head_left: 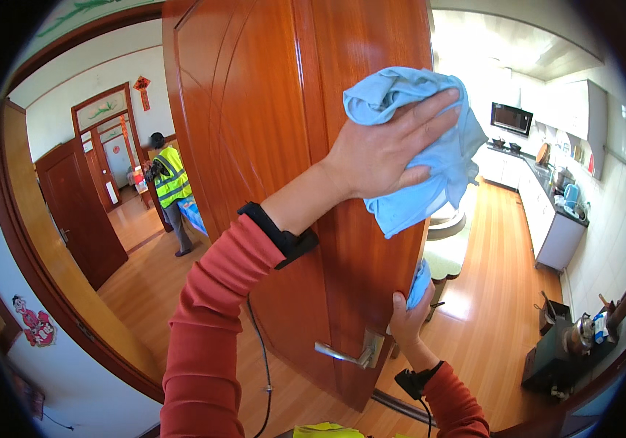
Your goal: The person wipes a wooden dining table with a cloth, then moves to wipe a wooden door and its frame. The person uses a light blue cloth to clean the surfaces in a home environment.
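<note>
Much of the glossy wood-look floor [488, 306] shows on both sides of a reddish-brown door [254, 146], which fills the middle with its upper edge out of view. Past its free edge, a long kitchen counter [547, 196] follows the tiled wall; two dark pans [500, 143] sit toward its far corner and a teal kettle [571, 193] stands near its near end. On the other side of the door, a co-worker in a yellow vest [170, 179] stands by a doorway, well apart.

Nearer, a low dark stove [547, 350] stands by the wall at the right, bearing a metal pot [583, 334]. A light blue cloth [415, 197] lies bunched against the door's near face, well above the handle, one side of it jutting past the free edge. The left hand [393, 146] presses it flat, palm to the wood, fingers extended and thumb apart. Lower on that edge, the right hand [409, 317] is curled about a smaller blue cloth [420, 283], thumb toward the near face, some fingers hidden. Just below it sits the silver lever handle [349, 356], and each wrist wears a black band [278, 237].
</note>
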A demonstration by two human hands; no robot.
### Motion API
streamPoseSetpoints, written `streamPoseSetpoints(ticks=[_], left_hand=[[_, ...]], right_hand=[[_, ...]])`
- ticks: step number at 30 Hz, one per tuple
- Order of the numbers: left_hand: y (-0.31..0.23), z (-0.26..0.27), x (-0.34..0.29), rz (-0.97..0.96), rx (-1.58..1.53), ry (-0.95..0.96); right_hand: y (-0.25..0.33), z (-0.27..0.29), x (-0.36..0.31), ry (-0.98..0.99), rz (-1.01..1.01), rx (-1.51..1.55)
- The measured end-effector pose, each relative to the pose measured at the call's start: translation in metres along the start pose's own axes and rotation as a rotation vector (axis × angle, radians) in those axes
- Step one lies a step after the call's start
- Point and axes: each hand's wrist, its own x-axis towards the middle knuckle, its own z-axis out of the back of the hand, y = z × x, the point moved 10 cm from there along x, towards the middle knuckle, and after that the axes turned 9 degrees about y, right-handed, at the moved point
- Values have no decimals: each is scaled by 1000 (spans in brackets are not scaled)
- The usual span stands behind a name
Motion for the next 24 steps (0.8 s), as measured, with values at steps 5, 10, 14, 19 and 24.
streamPoseSetpoints(ticks=[5,10,14,19,24], left_hand=[[54,31,42,118,7,-127],[103,67,81,152,43,-252],[116,78,92,104,100,-307],[138,95,97,112,53,-399],[168,99,98,188,70,-423]], right_hand=[[-1,0,-1,17,-38,-8],[3,1,-2,25,-27,-44],[3,3,-3,2,-26,-88],[-3,1,-5,-3,-33,-52],[-8,-1,-7,17,-44,27]])
